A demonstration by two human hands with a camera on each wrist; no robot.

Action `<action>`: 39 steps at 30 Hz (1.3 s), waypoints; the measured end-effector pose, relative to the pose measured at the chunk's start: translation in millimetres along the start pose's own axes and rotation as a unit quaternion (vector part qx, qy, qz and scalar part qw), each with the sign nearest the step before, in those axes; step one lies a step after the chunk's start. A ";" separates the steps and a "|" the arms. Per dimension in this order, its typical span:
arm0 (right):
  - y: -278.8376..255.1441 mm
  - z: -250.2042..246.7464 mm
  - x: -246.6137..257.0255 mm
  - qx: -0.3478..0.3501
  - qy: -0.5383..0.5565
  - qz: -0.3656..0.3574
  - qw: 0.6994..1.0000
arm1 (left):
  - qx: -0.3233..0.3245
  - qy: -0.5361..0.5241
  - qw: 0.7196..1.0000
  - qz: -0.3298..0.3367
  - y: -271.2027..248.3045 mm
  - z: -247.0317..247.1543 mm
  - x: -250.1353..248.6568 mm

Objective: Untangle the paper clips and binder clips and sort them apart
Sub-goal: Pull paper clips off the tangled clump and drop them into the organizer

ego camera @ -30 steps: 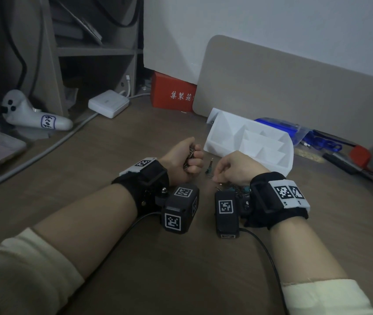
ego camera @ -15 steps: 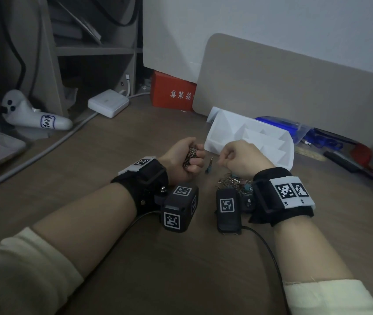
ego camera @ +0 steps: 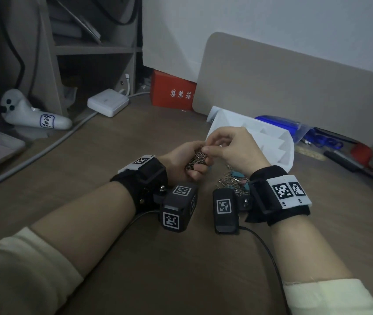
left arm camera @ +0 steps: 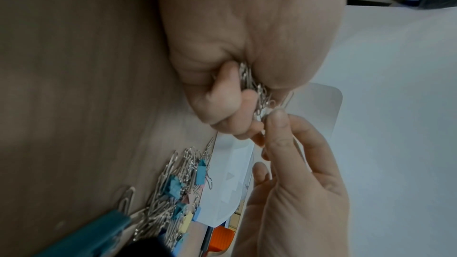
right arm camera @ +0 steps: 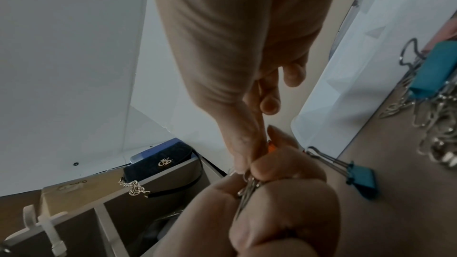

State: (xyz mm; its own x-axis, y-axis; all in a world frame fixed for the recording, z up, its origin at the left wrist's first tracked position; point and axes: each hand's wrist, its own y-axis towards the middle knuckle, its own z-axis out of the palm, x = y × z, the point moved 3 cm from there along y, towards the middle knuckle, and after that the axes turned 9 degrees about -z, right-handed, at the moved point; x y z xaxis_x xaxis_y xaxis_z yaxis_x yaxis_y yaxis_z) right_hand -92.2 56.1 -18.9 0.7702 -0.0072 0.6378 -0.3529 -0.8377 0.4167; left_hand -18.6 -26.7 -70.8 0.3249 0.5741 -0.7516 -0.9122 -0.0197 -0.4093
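My left hand (ego camera: 184, 160) was curled tight round a bunch of silver paper clips (ego camera: 195, 159), the fingers folded into the palm with the wire ends sticking out past my knuckles. In the left wrist view the bunch (left arm camera: 254, 87) was squeezed between my curled fingers and the heel of the thumb. My right hand (ego camera: 233, 151) had its thumb and forefinger pinched narrow on one clip at the top of that bunch, right against my left fist, while the other fingers hung loosely bent. From the right wrist camera the pinch (right arm camera: 247, 155) sat directly on the clips poking out of the left fist (right arm camera: 259, 212).

Both hands were held just above the wooden desk (ego camera: 135, 155). The rest of the tangled pile (ego camera: 233, 180) of paper clips and small coloured binder clips lay on the desk below my right wrist, just in front of the white divided tray (ego camera: 272, 142). One teal binder clip (right arm camera: 363, 181) lay apart from the pile, near the tray's edge. A larger teal binder clip (right arm camera: 435, 69) rested on the heap itself
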 end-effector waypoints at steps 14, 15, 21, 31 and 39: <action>0.0 -3.3 2.3 0.027 -0.025 0.003 0.999 | 0.001 -0.020 1.000 0.003 1.1 -2.6 -0.5; -0.1 -6.0 5.4 0.025 -0.026 0.001 0.999 | 0.001 -0.022 1.000 0.004 0.9 -2.4 -0.5; -9.7 -34.9 26.3 0.006 -0.030 0.008 0.999 | -0.001 -0.047 0.999 -0.010 0.9 -3.3 1.3; -35.6 -38.7 -5.2 0.131 -0.088 0.114 0.981 | -0.021 -0.024 0.999 0.009 -4.9 -1.8 0.7; -37.6 -26.3 -22.2 0.154 -0.119 0.151 0.969 | -0.028 0.047 0.997 0.048 -8.1 0.2 -0.6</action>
State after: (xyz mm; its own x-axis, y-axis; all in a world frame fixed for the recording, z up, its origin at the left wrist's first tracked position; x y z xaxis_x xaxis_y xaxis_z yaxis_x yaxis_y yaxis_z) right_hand -110.1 102.1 -31.7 0.7704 -0.3723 0.5175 -0.4343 -0.9008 -0.0014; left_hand -11.5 -26.6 -67.0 0.2606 0.4877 -0.8332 -0.9260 -0.1179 -0.3586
